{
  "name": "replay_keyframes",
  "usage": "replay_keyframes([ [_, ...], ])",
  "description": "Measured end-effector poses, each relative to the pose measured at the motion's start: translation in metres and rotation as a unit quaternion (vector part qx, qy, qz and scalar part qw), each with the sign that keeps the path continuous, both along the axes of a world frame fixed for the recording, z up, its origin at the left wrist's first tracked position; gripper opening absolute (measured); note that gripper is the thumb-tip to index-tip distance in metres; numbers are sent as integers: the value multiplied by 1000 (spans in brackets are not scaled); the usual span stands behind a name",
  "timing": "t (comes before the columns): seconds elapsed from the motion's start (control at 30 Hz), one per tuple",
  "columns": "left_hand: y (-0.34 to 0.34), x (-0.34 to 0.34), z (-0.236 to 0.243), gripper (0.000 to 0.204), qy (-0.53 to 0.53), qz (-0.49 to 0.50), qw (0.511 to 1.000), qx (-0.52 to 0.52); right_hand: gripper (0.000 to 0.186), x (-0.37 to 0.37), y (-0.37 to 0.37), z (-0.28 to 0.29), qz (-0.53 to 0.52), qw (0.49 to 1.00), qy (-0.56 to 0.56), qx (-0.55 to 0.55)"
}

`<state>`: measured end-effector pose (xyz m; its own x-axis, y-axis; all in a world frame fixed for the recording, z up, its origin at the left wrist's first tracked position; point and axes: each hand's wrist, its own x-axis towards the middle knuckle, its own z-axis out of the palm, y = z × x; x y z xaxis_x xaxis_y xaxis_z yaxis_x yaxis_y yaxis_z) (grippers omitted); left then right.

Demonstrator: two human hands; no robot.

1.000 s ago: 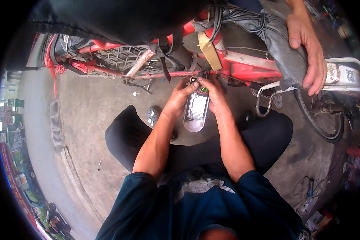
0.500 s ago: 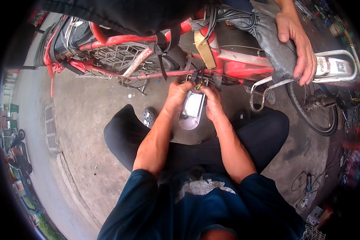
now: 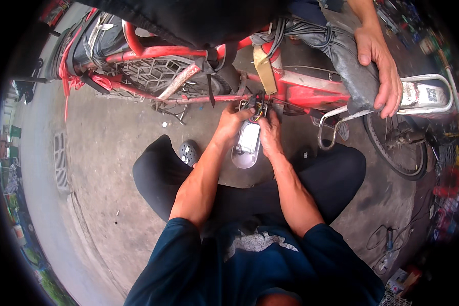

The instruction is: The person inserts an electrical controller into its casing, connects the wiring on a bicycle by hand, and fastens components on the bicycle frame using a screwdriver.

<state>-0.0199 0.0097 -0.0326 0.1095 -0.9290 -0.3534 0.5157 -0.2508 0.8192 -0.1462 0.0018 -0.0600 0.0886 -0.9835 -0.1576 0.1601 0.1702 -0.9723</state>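
Observation:
In front of me is a long, round-ended open case [image 3: 245, 159], light grey, with a silver metal unit [image 3: 249, 136] lying inside. Coloured wires [image 3: 260, 110] bunch at its far end, close under the red bike frame [image 3: 311, 87]. My left hand [image 3: 232, 123] grips the case's left side, its thumb pressed over the wires. My right hand [image 3: 271, 135] is closed round the right side, thumb by the wires. Fingers under the case are hidden.
Another person's hand [image 3: 385, 71] rests on a grey wrapped part [image 3: 353, 66] of the bike. A yellowish block [image 3: 264, 71] hangs at the frame. A wheel [image 3: 398, 145] stands at right, a floor grate [image 3: 60, 160] at left, and a cabled tool [image 3: 389, 238] lies lower right.
My left thumb has moved right over the wires, and my right hand sits slightly lower along the case. The case's near end has shifted a little toward me.

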Motion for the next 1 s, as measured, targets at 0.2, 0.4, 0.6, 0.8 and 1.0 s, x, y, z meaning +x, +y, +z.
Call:
replay_keyframes([
  [0.2,-1,-3,-4,58,-65,-13,997,-34,30,-4,-4,-8,15,999,-29,3],
  [0.4,3,-17,21,79,-188,14,982,-15,33,0,-5,-6,2,999,-30,-31],
  [0.6,-1,-19,24,93,-442,-21,895,50,36,3,-2,-1,-17,999,13,-40],
  [0.8,-6,-10,1,82,-160,7,987,-15,40,-6,-7,6,39,996,-79,-12],
  [1.0,-8,-7,-3,76,-80,-31,996,9,38,-13,-6,3,34,996,-87,-5],
])
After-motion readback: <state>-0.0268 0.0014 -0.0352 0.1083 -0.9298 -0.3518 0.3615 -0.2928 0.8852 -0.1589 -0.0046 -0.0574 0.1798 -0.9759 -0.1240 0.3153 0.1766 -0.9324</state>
